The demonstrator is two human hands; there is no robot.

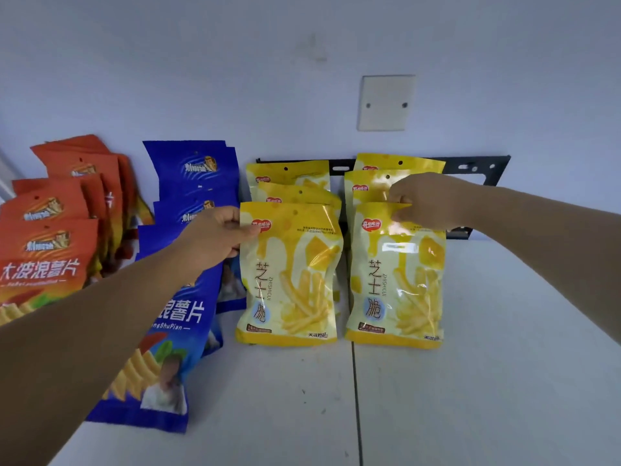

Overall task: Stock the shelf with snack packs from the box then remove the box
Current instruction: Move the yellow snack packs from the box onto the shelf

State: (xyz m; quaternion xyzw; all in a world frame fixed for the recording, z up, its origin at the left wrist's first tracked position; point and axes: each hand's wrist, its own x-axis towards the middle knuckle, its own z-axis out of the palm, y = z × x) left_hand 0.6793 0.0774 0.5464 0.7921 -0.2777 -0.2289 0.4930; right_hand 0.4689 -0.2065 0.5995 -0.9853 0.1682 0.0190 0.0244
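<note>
Left hand (215, 235) pinching top-left corner of front yellow cheese-stick pack (289, 274), right hand (426, 200) pinching top edge of second yellow pack (396, 280) directly below it, rear yellow packs (289, 174) behind both hands, blue chip packs (191, 166) under left forearm, orange chip packs (50, 250) further left, white shelf (487, 364) beneath.

A white blank cover plate (386, 102) — fastened by 2 screws — is mounted on the pale wall (201, 62). Below it, a black metal bracket (482, 173) with slots is fixed along the wall.

Rear yellow packs (287, 173), seemingly half-hidden
</note>
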